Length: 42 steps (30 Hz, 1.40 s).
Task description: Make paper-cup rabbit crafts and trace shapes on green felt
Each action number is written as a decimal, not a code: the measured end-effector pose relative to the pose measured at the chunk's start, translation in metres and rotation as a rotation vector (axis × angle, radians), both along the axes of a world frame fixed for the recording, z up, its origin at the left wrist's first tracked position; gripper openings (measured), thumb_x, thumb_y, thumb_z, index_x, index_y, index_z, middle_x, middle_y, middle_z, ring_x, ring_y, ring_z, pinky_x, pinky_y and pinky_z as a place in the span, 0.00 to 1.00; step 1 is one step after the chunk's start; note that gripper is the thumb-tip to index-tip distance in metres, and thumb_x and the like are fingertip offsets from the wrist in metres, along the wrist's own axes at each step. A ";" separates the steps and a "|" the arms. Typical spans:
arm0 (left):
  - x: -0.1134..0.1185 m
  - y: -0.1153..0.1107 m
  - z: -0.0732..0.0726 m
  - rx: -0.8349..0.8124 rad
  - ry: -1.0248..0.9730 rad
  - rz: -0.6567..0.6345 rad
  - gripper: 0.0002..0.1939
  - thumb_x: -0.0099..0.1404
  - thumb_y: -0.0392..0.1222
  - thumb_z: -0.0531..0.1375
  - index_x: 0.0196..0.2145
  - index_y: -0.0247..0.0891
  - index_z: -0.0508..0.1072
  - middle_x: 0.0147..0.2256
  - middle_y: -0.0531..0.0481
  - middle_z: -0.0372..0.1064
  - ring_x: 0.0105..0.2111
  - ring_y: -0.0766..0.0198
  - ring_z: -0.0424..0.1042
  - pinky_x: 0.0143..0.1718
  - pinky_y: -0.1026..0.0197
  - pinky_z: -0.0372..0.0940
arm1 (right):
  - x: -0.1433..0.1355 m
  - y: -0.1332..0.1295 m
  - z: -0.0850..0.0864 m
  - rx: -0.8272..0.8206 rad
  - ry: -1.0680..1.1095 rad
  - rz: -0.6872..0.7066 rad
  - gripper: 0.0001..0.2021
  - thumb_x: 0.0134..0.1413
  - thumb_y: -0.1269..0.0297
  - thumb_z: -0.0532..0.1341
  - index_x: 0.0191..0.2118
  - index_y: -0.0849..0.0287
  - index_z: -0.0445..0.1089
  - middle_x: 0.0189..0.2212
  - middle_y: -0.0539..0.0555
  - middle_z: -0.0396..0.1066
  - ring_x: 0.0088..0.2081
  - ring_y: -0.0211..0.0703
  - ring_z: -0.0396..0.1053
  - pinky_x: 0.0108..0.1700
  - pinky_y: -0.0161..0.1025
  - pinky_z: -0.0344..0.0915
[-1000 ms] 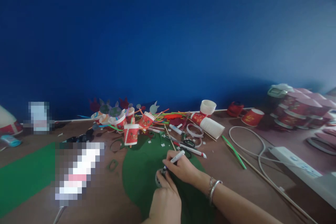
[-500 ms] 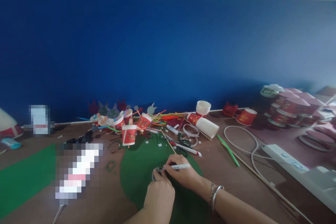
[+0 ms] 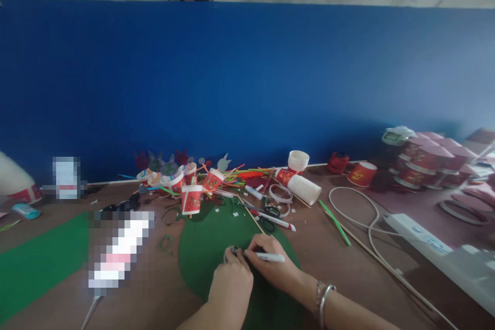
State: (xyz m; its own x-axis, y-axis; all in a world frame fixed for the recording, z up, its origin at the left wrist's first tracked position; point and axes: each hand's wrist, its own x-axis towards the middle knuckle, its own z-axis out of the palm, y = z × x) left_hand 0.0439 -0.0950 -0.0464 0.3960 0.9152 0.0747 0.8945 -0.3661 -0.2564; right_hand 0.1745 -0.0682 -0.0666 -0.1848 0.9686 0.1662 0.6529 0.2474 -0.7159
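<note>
A round green sheet (image 3: 201,247) lies on the brown table in front of me. Over its middle, my left hand (image 3: 234,278) is closed, its fingertips pressed on a small dark grey piece (image 3: 226,255) that they mostly cover. My right hand (image 3: 273,263) grips a white marker (image 3: 270,257), its tip end at my left fingertips. Just beyond my hands lie black-handled scissors (image 3: 271,210), a white-and-red pen (image 3: 284,224) and a thin wooden stick (image 3: 250,212).
Red paper cups (image 3: 191,199) with straws and animal cutouts stand at the back left. A stack of cups (image 3: 305,188) lies behind the scissors. To the right are a green straw (image 3: 336,223), a cable and a white power strip (image 3: 421,237). A blue partition (image 3: 247,82) rises behind.
My right hand and the marker have shifted slightly right and down, away from my left fingertips. The whole view has tilted up a little.
</note>
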 end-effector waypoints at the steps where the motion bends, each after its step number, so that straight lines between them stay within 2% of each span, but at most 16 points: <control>1: 0.000 0.000 0.001 -0.004 -0.002 0.000 0.16 0.58 0.24 0.55 0.44 0.29 0.74 0.35 0.31 0.73 0.19 0.65 0.73 0.19 0.69 0.65 | 0.000 -0.001 0.000 -0.004 -0.003 -0.012 0.07 0.48 0.66 0.59 0.22 0.60 0.68 0.22 0.50 0.69 0.27 0.37 0.64 0.32 0.33 0.56; 6: -0.002 -0.001 0.008 -0.066 -0.016 0.006 0.16 0.61 0.24 0.53 0.43 0.31 0.74 0.32 0.37 0.72 0.22 0.65 0.73 0.21 0.68 0.66 | -0.002 -0.009 0.000 -0.034 -0.011 -0.042 0.07 0.47 0.66 0.59 0.22 0.59 0.67 0.22 0.49 0.69 0.27 0.38 0.64 0.32 0.34 0.56; 10: -0.008 0.001 0.013 -0.071 -0.059 -0.073 0.12 0.62 0.28 0.55 0.41 0.32 0.75 0.30 0.41 0.71 0.31 0.59 0.72 0.28 0.64 0.67 | -0.003 -0.015 0.005 -0.059 -0.027 -0.058 0.06 0.48 0.66 0.59 0.23 0.59 0.66 0.23 0.49 0.69 0.29 0.39 0.64 0.36 0.36 0.56; 15: -0.014 0.008 0.015 -0.138 -0.058 -0.120 0.11 0.62 0.30 0.55 0.41 0.31 0.75 0.33 0.41 0.70 0.37 0.55 0.69 0.33 0.58 0.65 | -0.003 -0.017 0.009 -0.068 -0.026 -0.063 0.05 0.47 0.67 0.59 0.23 0.60 0.67 0.24 0.50 0.69 0.30 0.40 0.64 0.37 0.36 0.56; 18: -0.018 0.011 0.017 -0.218 -0.069 -0.113 0.14 0.63 0.29 0.52 0.45 0.32 0.72 0.37 0.40 0.69 0.39 0.54 0.68 0.35 0.56 0.65 | -0.003 -0.018 0.007 -0.039 -0.015 -0.041 0.05 0.48 0.67 0.59 0.24 0.60 0.67 0.23 0.50 0.69 0.29 0.39 0.64 0.35 0.35 0.56; 22: -0.025 0.015 0.023 -0.283 -0.081 -0.144 0.15 0.62 0.27 0.51 0.44 0.33 0.71 0.41 0.41 0.68 0.40 0.54 0.68 0.36 0.56 0.65 | -0.002 -0.019 0.004 -0.032 -0.006 -0.037 0.06 0.48 0.66 0.59 0.24 0.60 0.67 0.23 0.49 0.69 0.28 0.38 0.63 0.35 0.35 0.56; 25: -0.030 0.020 0.028 -0.324 -0.081 -0.211 0.13 0.63 0.28 0.52 0.42 0.34 0.71 0.40 0.43 0.69 0.41 0.53 0.67 0.36 0.56 0.66 | -0.001 -0.018 0.003 -0.052 0.068 -0.060 0.07 0.49 0.65 0.58 0.25 0.60 0.66 0.22 0.49 0.68 0.27 0.38 0.63 0.32 0.34 0.56; 28: -0.035 0.028 0.029 -0.344 -0.067 -0.291 0.10 0.63 0.31 0.52 0.39 0.35 0.71 0.37 0.44 0.70 0.40 0.54 0.67 0.34 0.58 0.65 | 0.001 -0.020 0.005 -0.069 0.216 -0.086 0.09 0.54 0.63 0.53 0.26 0.59 0.64 0.18 0.46 0.63 0.22 0.35 0.59 0.25 0.32 0.53; 30: -0.039 0.033 0.031 -0.350 -0.058 -0.341 0.09 0.63 0.32 0.53 0.38 0.36 0.71 0.37 0.45 0.70 0.38 0.55 0.67 0.33 0.59 0.64 | 0.001 -0.024 0.009 -0.055 0.236 -0.097 0.10 0.55 0.64 0.51 0.26 0.59 0.63 0.16 0.45 0.61 0.20 0.34 0.57 0.23 0.32 0.51; 33: -0.043 0.039 0.034 -0.360 -0.059 -0.408 0.08 0.64 0.36 0.53 0.37 0.38 0.71 0.37 0.46 0.70 0.38 0.57 0.68 0.34 0.60 0.64 | -0.003 -0.039 0.013 0.058 0.105 -0.025 0.07 0.50 0.68 0.54 0.25 0.59 0.66 0.19 0.47 0.66 0.24 0.36 0.62 0.28 0.32 0.55; 35: -0.045 0.043 0.036 -0.363 -0.059 -0.450 0.08 0.65 0.39 0.53 0.36 0.39 0.72 0.37 0.47 0.70 0.38 0.58 0.68 0.36 0.60 0.64 | -0.008 -0.050 0.012 0.204 0.025 0.132 0.05 0.48 0.71 0.56 0.28 0.58 0.69 0.25 0.49 0.70 0.28 0.38 0.65 0.33 0.34 0.58; 37: -0.047 0.046 0.037 -0.362 -0.055 -0.485 0.09 0.65 0.41 0.52 0.37 0.39 0.72 0.37 0.47 0.70 0.38 0.58 0.69 0.37 0.59 0.64 | -0.014 -0.060 0.008 0.379 -0.046 0.272 0.08 0.45 0.72 0.57 0.33 0.56 0.70 0.27 0.50 0.71 0.29 0.39 0.65 0.33 0.34 0.57; 39: -0.049 0.050 0.037 -0.362 -0.060 -0.508 0.09 0.65 0.41 0.53 0.36 0.40 0.73 0.37 0.47 0.70 0.38 0.58 0.70 0.36 0.59 0.64 | -0.019 -0.067 0.002 0.524 -0.159 0.319 0.10 0.44 0.71 0.58 0.36 0.55 0.69 0.26 0.50 0.70 0.28 0.41 0.64 0.29 0.35 0.55; 42: -0.051 0.057 0.036 -0.361 -0.079 -0.543 0.08 0.63 0.42 0.54 0.35 0.42 0.74 0.36 0.49 0.71 0.36 0.59 0.70 0.33 0.61 0.63 | -0.027 -0.070 -0.005 0.635 -0.337 0.303 0.11 0.46 0.71 0.59 0.39 0.57 0.67 0.25 0.50 0.68 0.27 0.42 0.63 0.27 0.36 0.54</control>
State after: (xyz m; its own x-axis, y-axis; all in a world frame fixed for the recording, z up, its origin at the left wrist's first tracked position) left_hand -0.0069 -0.0381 -0.0103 0.8144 0.5600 -0.1521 0.5697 -0.8214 0.0259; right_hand 0.1473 -0.1381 -0.0720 -0.5651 0.6060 0.5598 0.6483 0.7458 -0.1530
